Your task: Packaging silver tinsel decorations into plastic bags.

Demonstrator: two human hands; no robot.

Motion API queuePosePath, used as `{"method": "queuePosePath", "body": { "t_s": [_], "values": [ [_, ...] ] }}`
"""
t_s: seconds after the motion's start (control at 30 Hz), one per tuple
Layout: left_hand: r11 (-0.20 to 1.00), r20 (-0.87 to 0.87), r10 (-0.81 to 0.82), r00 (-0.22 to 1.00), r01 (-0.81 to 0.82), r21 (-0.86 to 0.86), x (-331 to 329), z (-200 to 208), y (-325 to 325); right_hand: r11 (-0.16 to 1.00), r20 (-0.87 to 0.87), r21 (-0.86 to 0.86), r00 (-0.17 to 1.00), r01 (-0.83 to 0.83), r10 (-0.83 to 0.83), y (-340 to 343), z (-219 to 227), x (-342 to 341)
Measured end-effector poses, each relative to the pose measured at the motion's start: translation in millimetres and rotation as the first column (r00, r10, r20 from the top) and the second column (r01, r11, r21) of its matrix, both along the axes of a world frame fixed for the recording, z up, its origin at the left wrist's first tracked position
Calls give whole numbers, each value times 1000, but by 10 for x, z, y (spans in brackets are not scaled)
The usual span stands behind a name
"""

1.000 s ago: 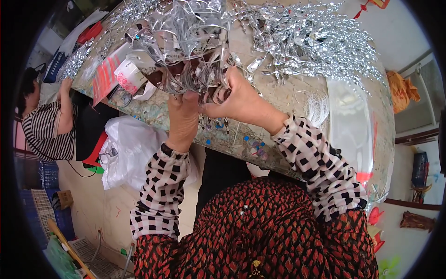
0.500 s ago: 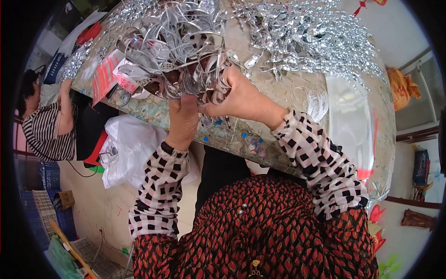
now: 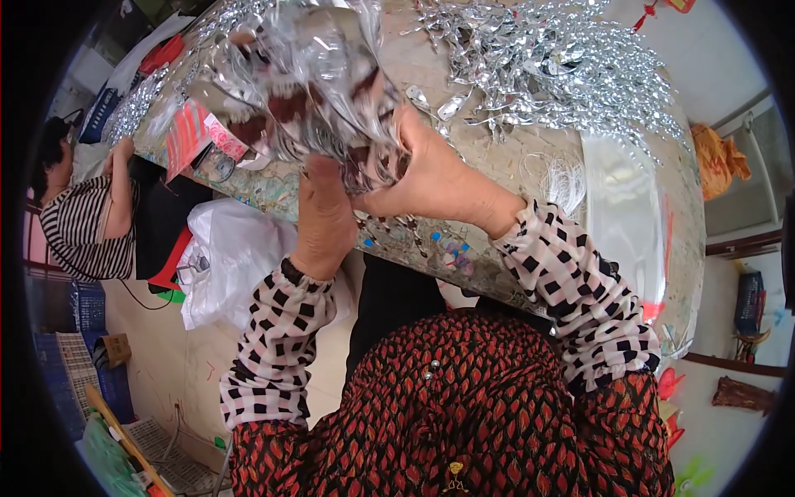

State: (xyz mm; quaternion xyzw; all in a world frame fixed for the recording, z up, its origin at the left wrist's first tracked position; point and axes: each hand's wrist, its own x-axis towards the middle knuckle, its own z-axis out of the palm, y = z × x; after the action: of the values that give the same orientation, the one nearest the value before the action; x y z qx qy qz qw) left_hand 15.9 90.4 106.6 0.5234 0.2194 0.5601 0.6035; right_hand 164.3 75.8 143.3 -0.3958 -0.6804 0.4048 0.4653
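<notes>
Silvery bundle [image 3: 323, 87] has shifted slightly leftward beyond the fingers; left hand [image 3: 327, 211] and right hand [image 3: 439, 178] pinch its near end. Probably light, springy, slippery: best gripped there, gathered.

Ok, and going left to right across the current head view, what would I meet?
Co-worker in a striped top → red-striped plastic → left hand → right hand → white strands → clear plastic sheets → crumpled orange bag.

Two-handed grip, hands close together
Your left hand [image 3: 325, 214] has its thumb pointing forward, your right hand [image 3: 435, 176] curls inward, both forearms [image 3: 580, 286] stretched out.
</notes>
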Motion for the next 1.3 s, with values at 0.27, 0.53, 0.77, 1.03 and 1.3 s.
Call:
{"method": "queuePosePath", "body": {
  "t_s": [0.27, 0.53, 0.77, 1.03, 1.3],
  "values": [
    [686, 198, -190, 962, 274, -674, 144, 196, -387, 823, -160, -560, 987, -94, 3, -246, -105, 21],
    [368, 307, -292, 906, 403, -838, 52, -308, -608, 519, -170, -852, 973, -66, -155, -545, -746, -6],
    [432, 241, -307, 921, 360, -827, 46, -379, -490, 602, -271, -798, 880, 20, -389, -660, -689, -153],
    [513, 127, -344, 930, 300, -804, 53, -345, -529, 715, -371, -698, 877, -47, -304, -676, -749, -159],
    [457, 124, -371, 920, 298, -838, -5, -337, -503, 625, -334, -778, 886, -66, -321, -659, -703, -182]
  ]
}}
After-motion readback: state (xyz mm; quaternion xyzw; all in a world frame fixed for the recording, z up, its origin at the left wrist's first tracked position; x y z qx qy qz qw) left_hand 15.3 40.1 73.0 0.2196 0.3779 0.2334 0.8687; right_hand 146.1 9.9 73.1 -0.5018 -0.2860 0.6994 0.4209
